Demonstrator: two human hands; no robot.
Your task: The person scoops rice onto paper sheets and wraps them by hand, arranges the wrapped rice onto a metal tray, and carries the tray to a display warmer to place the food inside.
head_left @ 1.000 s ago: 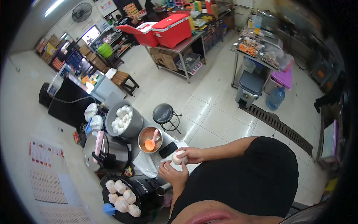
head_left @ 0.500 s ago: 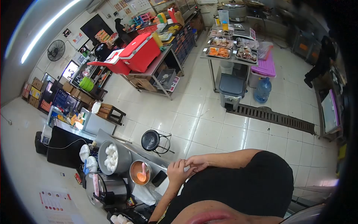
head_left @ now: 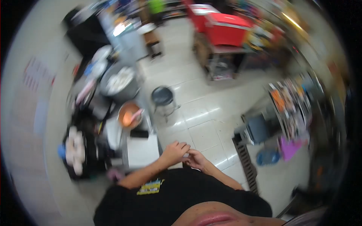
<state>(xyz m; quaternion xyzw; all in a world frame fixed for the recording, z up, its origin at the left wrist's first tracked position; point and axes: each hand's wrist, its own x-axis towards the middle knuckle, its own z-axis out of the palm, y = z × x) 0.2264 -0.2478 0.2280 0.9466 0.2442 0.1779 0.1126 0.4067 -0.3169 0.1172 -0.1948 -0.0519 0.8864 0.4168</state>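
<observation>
Together, the left hand (head_left: 174, 153) and right hand (head_left: 197, 159) are partly hiding a pale thing (head_left: 186, 155).
Both are bending inward around it, but blur is leaving unclear which is pinching. It is sitting between them, seeming light, smooth and perhaps fragile, so its sides are probably calling for a gentle, cupped hold. At nine o'clock a white sheet (head_left: 144, 151) is lying flat, with pale lumps (head_left: 76, 150) resting farther out. At ten, past a phone (head_left: 139, 134), a bowl (head_left: 125, 108) is holding an orange ladle (head_left: 128, 119); toward eleven, a pot (head_left: 126, 96) is holding white pieces (head_left: 120, 80).
</observation>
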